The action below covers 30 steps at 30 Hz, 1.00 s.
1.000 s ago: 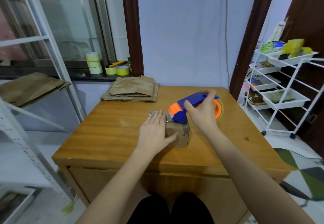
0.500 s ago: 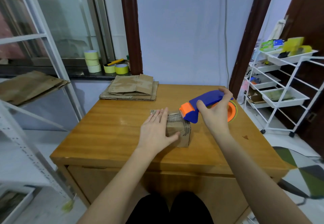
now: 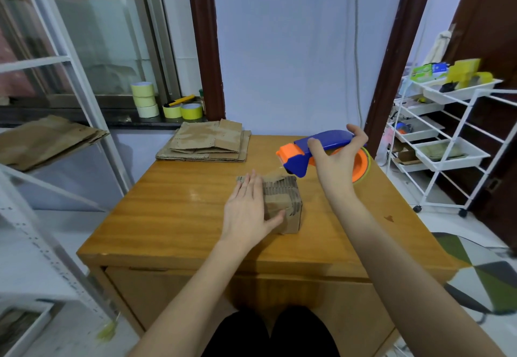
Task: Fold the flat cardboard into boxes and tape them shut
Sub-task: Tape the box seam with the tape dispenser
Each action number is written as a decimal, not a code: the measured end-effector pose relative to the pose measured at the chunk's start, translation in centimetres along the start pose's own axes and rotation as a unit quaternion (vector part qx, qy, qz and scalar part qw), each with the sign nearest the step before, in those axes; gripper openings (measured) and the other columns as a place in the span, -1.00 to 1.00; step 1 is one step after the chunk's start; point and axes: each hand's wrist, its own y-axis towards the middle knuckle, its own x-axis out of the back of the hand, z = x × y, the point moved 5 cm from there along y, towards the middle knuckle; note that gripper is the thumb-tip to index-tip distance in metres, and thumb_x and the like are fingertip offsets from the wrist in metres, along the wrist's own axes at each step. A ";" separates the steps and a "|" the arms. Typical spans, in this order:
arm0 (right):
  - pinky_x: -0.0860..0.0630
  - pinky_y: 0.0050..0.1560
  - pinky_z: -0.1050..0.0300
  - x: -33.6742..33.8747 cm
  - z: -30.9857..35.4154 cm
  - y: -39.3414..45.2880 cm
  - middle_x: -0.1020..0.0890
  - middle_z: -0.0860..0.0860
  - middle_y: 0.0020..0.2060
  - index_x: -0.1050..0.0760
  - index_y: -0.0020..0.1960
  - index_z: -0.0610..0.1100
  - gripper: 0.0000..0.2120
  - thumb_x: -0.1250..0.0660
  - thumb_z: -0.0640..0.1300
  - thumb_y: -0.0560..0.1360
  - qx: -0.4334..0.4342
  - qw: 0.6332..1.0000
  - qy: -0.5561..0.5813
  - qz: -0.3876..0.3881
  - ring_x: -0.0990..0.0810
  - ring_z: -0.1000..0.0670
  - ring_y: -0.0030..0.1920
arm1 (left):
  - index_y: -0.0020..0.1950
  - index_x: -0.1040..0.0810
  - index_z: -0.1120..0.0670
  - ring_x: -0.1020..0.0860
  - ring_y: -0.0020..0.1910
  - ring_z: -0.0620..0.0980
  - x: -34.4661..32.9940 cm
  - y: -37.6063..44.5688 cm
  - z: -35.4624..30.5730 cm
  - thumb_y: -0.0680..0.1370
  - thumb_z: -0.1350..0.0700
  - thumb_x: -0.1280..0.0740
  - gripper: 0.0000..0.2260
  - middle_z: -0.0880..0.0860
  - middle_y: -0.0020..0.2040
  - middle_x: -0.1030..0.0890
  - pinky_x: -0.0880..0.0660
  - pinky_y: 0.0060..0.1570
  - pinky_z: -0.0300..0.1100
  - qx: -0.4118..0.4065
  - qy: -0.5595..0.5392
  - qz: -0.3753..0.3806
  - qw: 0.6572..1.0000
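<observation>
Cardboard box (image 3: 282, 202), small and brown with ribbed corrugated edges and glossy tape on top, sits mid-table (image 3: 173, 205). Left hand (image 3: 247, 211) lies flat against its 9 o'clock side, fingers straight. Right hand (image 3: 335, 161) grips a blue-orange tape dispenser (image 3: 316, 151) at 1 o'clock of the box.

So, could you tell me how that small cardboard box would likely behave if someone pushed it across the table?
The box is small and looks like plain corrugated card, so it is probably light. On the smooth wooden table it would likely slide easily rather than tip. That may be why the left hand rests flat on it.
</observation>
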 end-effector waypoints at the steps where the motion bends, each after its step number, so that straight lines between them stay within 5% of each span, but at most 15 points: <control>1: -0.40 -0.22 0.44 0.1 -0.1 0.0 -0.43 0.02 -0.26 -0.13 0.33 -0.18 -0.42 -0.38 -0.33 0.45 0.002 1.000 -0.002 0.001 -0.43 0.27 -0.37 | 0.53 -0.13 0.24 -0.18 0.51 0.08 0.0 0.0 0.0 0.49 -0.33 -0.20 -0.17 0.19 0.52 -0.20 0.04 0.45 -0.16 0.006 -0.002 -0.003 1.000; 7: -0.45 -0.16 0.35 1.2 -1.6 -0.8 -0.43 0.07 -0.23 -0.13 0.26 -0.12 -0.45 -0.38 -0.34 0.45 0.002 1.000 -0.018 0.019 -0.44 0.25 -0.32 | 0.55 -0.12 0.13 -0.05 0.54 0.06 -0.3 0.3 -0.3 0.52 -0.35 -0.09 -0.24 0.16 0.56 -0.04 0.10 0.48 -0.10 -0.005 0.019 0.009 1.000; 13: -0.42 -0.13 0.45 2.0 -2.6 -1.1 -0.41 0.12 -0.15 -0.13 0.35 -0.22 -0.42 -0.38 -0.35 0.46 0.001 1.000 -0.023 0.005 -0.48 0.25 -0.22 | 0.56 0.11 0.17 -0.03 0.54 -0.01 -0.4 0.1 0.1 0.51 -0.37 -0.10 -0.14 0.10 0.57 -0.06 0.08 0.46 -0.19 0.007 0.001 0.001 1.000; 18: -0.42 -0.22 0.46 2.1 -3.1 -0.9 -0.44 0.08 -0.17 -0.11 0.39 -0.20 -0.39 -0.37 -0.32 0.47 -0.025 0.999 0.001 -0.028 -0.49 0.21 -0.29 | 0.57 0.03 0.13 -0.04 0.54 0.00 -0.9 0.4 0.2 0.51 -0.38 -0.06 -0.18 0.10 0.56 -0.05 0.10 0.45 -0.17 0.005 0.018 0.034 0.999; 22: -0.43 -0.23 0.47 2.3 -3.6 -0.8 -0.45 0.06 -0.17 -0.09 0.42 -0.15 -0.33 -0.40 -0.29 0.45 -0.038 0.997 0.015 -0.062 -0.50 0.24 -0.32 | 0.48 -0.33 0.07 -0.36 0.42 0.07 -0.9 0.3 0.3 0.46 -0.39 -0.07 -0.26 0.16 0.44 -0.37 -0.10 0.36 -0.11 0.012 0.053 0.037 0.998; 30: -0.46 -0.13 0.33 3.1 -3.9 -1.0 -0.43 0.10 -0.14 -0.07 0.45 -0.07 -0.26 -0.42 -0.26 0.43 -0.056 0.993 0.021 -0.099 -0.51 0.21 -0.29 | 0.51 -0.28 -0.03 -0.36 0.42 0.08 -1.1 0.3 0.5 0.47 -0.39 -0.07 -0.30 0.16 0.45 -0.35 -0.12 0.34 -0.14 -0.012 0.054 0.032 0.998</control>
